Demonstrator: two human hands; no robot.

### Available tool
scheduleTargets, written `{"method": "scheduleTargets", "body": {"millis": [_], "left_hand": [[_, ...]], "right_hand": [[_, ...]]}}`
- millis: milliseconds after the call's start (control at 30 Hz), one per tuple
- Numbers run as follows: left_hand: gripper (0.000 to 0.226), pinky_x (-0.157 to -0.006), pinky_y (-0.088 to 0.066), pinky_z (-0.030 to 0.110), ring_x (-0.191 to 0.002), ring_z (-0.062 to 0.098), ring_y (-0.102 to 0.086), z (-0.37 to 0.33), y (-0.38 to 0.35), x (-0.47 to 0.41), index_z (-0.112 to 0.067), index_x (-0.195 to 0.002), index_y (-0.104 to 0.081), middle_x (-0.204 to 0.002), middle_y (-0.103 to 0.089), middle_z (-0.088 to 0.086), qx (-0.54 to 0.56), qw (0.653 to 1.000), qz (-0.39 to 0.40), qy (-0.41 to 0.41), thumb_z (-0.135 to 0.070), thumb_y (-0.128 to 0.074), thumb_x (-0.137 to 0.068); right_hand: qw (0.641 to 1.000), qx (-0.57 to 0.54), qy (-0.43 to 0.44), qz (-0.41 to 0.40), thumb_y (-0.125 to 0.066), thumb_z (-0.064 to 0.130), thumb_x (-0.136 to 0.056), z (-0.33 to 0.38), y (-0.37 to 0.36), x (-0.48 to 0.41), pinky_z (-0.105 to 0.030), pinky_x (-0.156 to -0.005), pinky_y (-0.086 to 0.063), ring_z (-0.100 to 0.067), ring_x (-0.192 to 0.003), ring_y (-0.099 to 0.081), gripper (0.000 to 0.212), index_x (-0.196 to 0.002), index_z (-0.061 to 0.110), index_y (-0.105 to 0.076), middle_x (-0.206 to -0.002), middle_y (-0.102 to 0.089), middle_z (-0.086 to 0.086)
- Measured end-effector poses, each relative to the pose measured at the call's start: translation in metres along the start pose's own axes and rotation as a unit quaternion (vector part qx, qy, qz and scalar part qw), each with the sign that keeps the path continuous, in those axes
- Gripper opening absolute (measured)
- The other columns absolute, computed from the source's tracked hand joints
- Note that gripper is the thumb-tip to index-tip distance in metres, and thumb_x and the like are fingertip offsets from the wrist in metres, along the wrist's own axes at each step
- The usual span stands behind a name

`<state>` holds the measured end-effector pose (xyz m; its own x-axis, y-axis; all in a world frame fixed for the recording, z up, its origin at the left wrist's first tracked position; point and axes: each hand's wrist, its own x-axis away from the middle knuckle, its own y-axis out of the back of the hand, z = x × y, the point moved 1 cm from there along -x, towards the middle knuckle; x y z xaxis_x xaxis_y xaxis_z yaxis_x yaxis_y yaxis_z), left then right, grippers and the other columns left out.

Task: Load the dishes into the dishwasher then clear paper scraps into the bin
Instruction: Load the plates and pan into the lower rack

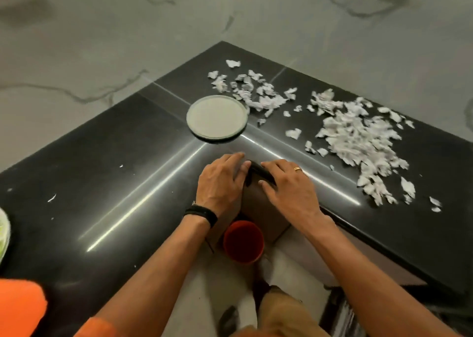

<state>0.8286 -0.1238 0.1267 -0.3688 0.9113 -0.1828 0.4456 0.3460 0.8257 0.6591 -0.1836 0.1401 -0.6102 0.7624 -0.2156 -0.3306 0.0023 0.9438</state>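
Left hand (221, 180) and right hand (288, 189) on black counter (115, 183), grey plate (217, 117), paper scraps (358, 137), orange bin (243, 242)

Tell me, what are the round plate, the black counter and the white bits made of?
Plate: likely ceramic or melamine, matte pale grey, raised rim. Countertop: polished black stone, it seems; shiny light streaks, seams. Scraps: torn white paper, ragged crinkled edges.

On the black polished stone countertop (102, 183), the round pale ceramic plate (217, 117) sits near the inner corner. Torn white paper scraps (358, 137) lie right of it and behind it. The left hand (221, 183) and right hand (286, 188) rest side by side at the corner's edge, before the plate. The round orange plastic bin (243, 242) stands below, between the forearms.
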Motion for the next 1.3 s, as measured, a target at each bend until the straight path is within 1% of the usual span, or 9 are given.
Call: {"method": "scheduleTargets", "body": {"millis": [267,533,667,767,833,1000,1100,1200,1300], "left_hand": [[0.043,-0.096,-0.052,0.037,-0.114,0.016,-0.063,0.044,-0.001,-0.056,-0.023,-0.134,-0.062,-0.126,-0.068,-0.002,-0.013,0.993,-0.03,0.114,-0.049,-0.043,-0.104],[0.037,-0.091,-0.053,0.04,-0.106,0.016,-0.065,0.062,-0.024,-0.105,-0.025,-0.129,-0.064,-0.115,-0.071,-0.004,-0.006,0.976,-0.042,0.213,-0.046,-0.047,-0.103],[0.037,-0.094,-0.053,0.039,-0.109,0.016,-0.064,0.065,-0.031,-0.118,-0.024,-0.132,-0.063,-0.119,-0.069,-0.005,-0.016,0.969,-0.045,0.241,-0.044,-0.048,-0.103],[0.038,-0.099,-0.051,0.039,-0.116,0.015,-0.061,0.068,-0.035,-0.125,-0.024,-0.135,-0.061,-0.126,-0.067,-0.006,-0.017,0.966,-0.048,0.254,-0.041,-0.051,-0.103],[0.038,-0.101,-0.05,0.039,-0.12,0.015,-0.06,0.07,-0.038,-0.128,-0.024,-0.137,-0.06,-0.131,-0.064,-0.007,-0.018,0.968,-0.048,0.247,-0.038,-0.054,-0.102],[0.053,-0.106,-0.048,0.04,-0.13,0.02,-0.048,0.077,-0.038,-0.132,-0.024,-0.145,-0.051,-0.144,-0.05,-0.002,-0.05,0.976,-0.049,0.208,-0.026,-0.067,-0.094],[0.066,-0.115,-0.038,0.042,-0.139,0.026,-0.037,0.077,-0.034,-0.137,-0.025,-0.148,-0.047,-0.153,-0.041,0.006,-0.077,0.977,-0.048,0.191,-0.017,-0.073,-0.087],[0.069,-0.115,-0.037,0.048,-0.14,0.031,-0.035,0.072,-0.026,-0.14,-0.021,-0.144,-0.052,-0.152,-0.042,0.012,-0.093,0.981,-0.073,0.154,-0.007,-0.075,-0.08],[0.061,-0.111,-0.041,0.053,-0.139,0.035,-0.037,0.068,-0.018,-0.137,-0.017,-0.135,-0.061,-0.147,-0.046,0.015,-0.092,0.984,-0.109,0.107,-0.002,-0.076,-0.078]], "right_hand": [[0.991,-0.002,0.111,0.077,-0.073,0.028,-0.091,-0.002,-0.061,-0.135,-0.042,-0.084,-0.057,-0.029,-0.107,-0.063,0.04,-0.129,0.018,-0.067,-0.119,-0.068,-0.004],[0.961,0.043,0.211,0.176,-0.057,0.021,-0.101,-0.024,-0.115,-0.241,-0.041,-0.092,-0.053,-0.028,-0.119,-0.058,0.041,-0.141,0.02,-0.057,-0.139,-0.058,-0.004],[0.945,0.075,0.252,0.196,-0.056,0.017,-0.099,-0.03,-0.138,-0.258,-0.041,-0.077,-0.054,-0.03,-0.105,-0.063,0.033,-0.131,0.018,-0.061,-0.12,-0.064,-0.006],[0.94,0.076,0.282,0.178,-0.066,0.01,-0.09,-0.034,-0.146,-0.259,-0.039,-0.058,-0.05,-0.031,-0.085,-0.063,0.016,-0.105,0.014,-0.07,-0.094,-0.064,-0.008],[0.94,0.066,0.293,0.163,-0.072,0.009,-0.084,-0.036,-0.147,-0.259,-0.038,-0.052,-0.049,-0.03,-0.077,-0.062,0.011,-0.094,0.013,-0.07,-0.086,-0.064,-0.007],[0.95,0.031,0.299,0.081,-0.079,0.01,-0.073,-0.041,-0.135,-0.251,-0.039,-0.062,-0.046,-0.027,-0.08,-0.059,0.027,-0.094,0.017,-0.065,-0.089,-0.062,-0.003],[0.959,0.015,0.283,0.0,-0.074,0.007,-0.077,-0.041,-0.116,-0.244,-0.04,-0.071,-0.038,-0.027,-0.081,-0.056,0.024,-0.094,0.019,-0.061,-0.089,-0.059,-0.002],[0.963,-0.021,0.259,-0.072,-0.069,0.002,-0.079,-0.04,-0.088,-0.234,-0.04,-0.071,-0.038,-0.028,-0.08,-0.054,0.024,-0.093,0.019,-0.06,-0.088,-0.058,-0.002],[0.962,-0.044,0.245,-0.112,-0.065,0.004,-0.08,-0.038,-0.062,-0.212,-0.04,-0.068,-0.042,-0.026,-0.079,-0.053,0.019,-0.091,0.018,-0.058,-0.087,-0.058,-0.002]]}}
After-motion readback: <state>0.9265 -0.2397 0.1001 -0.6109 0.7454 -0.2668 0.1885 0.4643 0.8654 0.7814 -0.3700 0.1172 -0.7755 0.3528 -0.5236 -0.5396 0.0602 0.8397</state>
